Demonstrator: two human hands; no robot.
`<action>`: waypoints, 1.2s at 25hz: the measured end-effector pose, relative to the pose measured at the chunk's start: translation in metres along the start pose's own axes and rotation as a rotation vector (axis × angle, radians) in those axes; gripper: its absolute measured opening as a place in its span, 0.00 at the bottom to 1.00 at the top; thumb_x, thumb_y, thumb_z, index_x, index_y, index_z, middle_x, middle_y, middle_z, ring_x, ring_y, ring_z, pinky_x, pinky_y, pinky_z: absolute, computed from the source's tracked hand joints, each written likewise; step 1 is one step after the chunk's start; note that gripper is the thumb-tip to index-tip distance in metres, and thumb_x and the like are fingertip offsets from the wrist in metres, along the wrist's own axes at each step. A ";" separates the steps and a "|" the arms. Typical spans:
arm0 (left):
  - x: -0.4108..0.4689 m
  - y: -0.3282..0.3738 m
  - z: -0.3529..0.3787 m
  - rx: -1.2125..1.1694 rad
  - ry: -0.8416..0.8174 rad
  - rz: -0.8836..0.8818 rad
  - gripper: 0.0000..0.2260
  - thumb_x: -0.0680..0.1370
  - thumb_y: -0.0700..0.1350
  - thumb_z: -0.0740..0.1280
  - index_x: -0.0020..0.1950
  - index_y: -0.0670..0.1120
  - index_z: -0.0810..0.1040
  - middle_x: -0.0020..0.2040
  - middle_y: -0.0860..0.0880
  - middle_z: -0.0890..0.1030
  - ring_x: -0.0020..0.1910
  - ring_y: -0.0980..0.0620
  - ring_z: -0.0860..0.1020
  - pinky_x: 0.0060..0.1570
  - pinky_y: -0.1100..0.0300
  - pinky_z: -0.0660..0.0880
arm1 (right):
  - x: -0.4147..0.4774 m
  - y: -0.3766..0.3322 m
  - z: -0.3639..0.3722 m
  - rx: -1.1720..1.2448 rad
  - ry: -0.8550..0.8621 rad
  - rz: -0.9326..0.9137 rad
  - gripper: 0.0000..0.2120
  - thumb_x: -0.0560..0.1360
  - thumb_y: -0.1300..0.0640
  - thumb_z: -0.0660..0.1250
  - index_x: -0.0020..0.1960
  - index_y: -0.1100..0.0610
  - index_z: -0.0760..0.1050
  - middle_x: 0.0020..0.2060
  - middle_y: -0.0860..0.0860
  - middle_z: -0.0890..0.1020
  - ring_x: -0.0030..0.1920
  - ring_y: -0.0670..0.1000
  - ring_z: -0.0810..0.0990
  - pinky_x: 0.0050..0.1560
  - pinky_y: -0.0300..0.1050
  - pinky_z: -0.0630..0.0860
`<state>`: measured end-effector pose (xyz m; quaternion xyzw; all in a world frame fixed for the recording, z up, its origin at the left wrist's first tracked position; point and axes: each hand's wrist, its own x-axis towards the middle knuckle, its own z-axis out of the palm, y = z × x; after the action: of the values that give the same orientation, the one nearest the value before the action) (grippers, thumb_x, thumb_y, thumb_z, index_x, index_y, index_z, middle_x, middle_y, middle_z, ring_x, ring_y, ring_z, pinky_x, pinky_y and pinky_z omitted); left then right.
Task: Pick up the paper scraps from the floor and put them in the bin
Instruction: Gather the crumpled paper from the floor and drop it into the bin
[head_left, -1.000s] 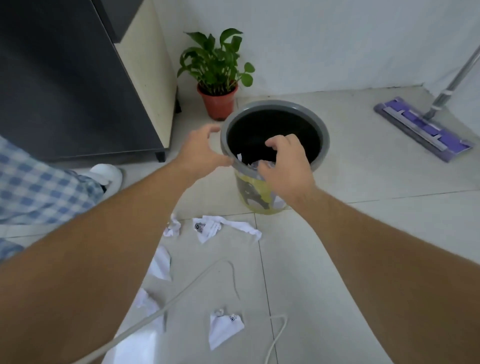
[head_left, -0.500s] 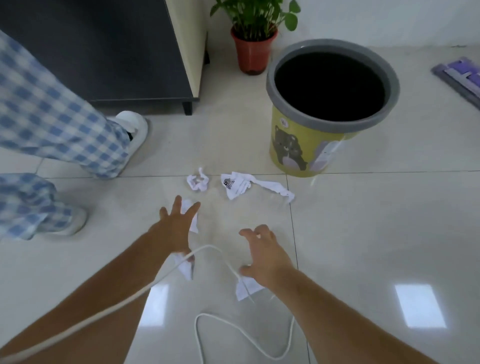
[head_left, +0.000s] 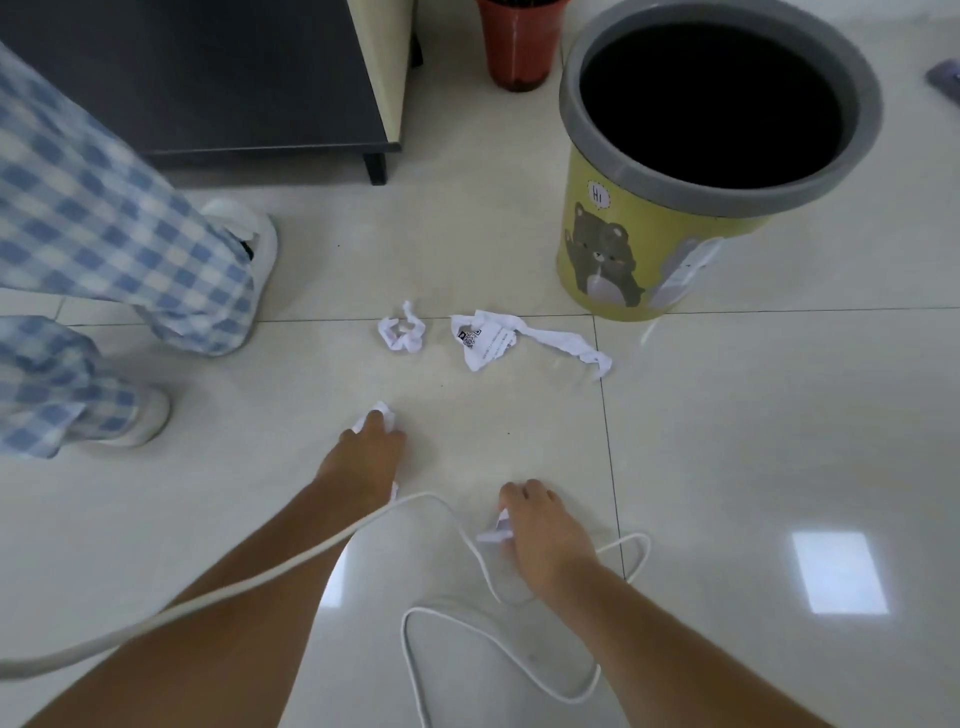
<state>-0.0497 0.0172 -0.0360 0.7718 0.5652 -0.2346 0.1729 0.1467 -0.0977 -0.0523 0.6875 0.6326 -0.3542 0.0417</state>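
White paper scraps lie on the floor (head_left: 727, 441) before the bin (head_left: 654, 270); they look light, soft, crushable. Left hand (head_left: 366, 457) pinches one scrap (head_left: 382, 410); right hand (head_left: 540, 535) closes on another (head_left: 496, 530). Pinch the raised creases.

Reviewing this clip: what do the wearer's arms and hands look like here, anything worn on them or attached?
Both forearms are bare to the frame edge: no sleeves, gloves, watch or rings visible. The left hand and right hand carry no markings or sensors. A white cable runs across in front of the left forearm; whether it attaches to the person cannot be told.
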 end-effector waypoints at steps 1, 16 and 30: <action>0.002 -0.001 0.000 -0.030 -0.004 -0.001 0.14 0.71 0.42 0.69 0.56 0.43 0.75 0.66 0.42 0.68 0.51 0.39 0.77 0.49 0.52 0.77 | 0.002 0.000 -0.003 0.072 0.035 0.048 0.15 0.78 0.58 0.61 0.64 0.57 0.67 0.62 0.55 0.71 0.63 0.56 0.72 0.58 0.49 0.74; -0.013 0.098 -0.253 -0.586 0.552 0.184 0.06 0.69 0.39 0.70 0.36 0.47 0.73 0.38 0.48 0.78 0.37 0.43 0.82 0.37 0.50 0.80 | -0.003 -0.019 -0.271 0.316 0.685 0.073 0.10 0.79 0.57 0.62 0.59 0.59 0.72 0.55 0.56 0.77 0.53 0.56 0.78 0.48 0.49 0.73; 0.002 0.211 -0.362 -0.592 0.577 0.372 0.08 0.67 0.42 0.74 0.41 0.45 0.76 0.42 0.47 0.81 0.40 0.45 0.84 0.45 0.48 0.82 | -0.032 0.031 -0.407 0.337 0.870 0.179 0.12 0.78 0.60 0.60 0.60 0.63 0.71 0.57 0.60 0.77 0.53 0.59 0.78 0.45 0.46 0.70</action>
<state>0.2126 0.1480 0.2640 0.8113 0.4848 0.1969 0.2607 0.3529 0.0757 0.2565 0.8210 0.4634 -0.1259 -0.3088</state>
